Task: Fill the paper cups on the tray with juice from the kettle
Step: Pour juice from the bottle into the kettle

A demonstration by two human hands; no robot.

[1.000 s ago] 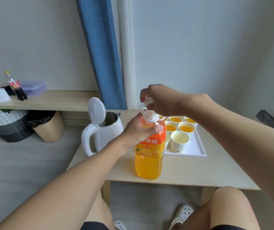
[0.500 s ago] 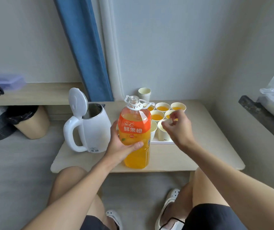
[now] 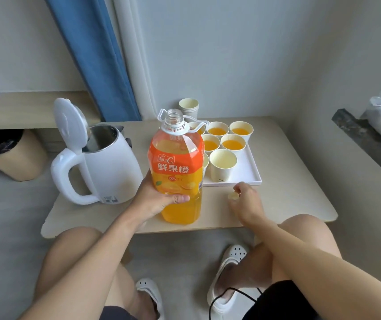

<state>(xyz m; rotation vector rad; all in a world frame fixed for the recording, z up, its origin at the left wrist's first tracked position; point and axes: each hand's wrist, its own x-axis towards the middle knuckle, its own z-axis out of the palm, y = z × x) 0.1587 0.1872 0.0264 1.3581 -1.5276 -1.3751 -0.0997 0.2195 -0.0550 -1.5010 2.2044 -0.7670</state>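
While the left hand (image 3: 157, 199) is wrapped around the lower half of the big orange juice bottle (image 3: 178, 167), thumb across the front, the bottle stands upright near the front edge of the bench (image 3: 288, 181) with its neck open, and I honestly can't tell if it's resting on the bench or lifted a hair. Right hand (image 3: 247, 202) is down on the bench just in front of the tray (image 3: 253, 168), fingers curled and pinching a small pale cap (image 3: 233, 195). The white kettle (image 3: 101, 162) sits to the left of the bottle, lid flipped up, handle facing the person, nobody touching it. On the white tray there are paper cups (image 3: 233, 143) in rows: four I can see have orange juice in them, the front cup (image 3: 223, 165) is empty, and a couple more are partly hidden behind the bottle so no idea about those. A stack of spare cups (image 3: 188, 107) stands behind the tray by the wall, with a blue curtain (image 3: 97, 54) hanging further left
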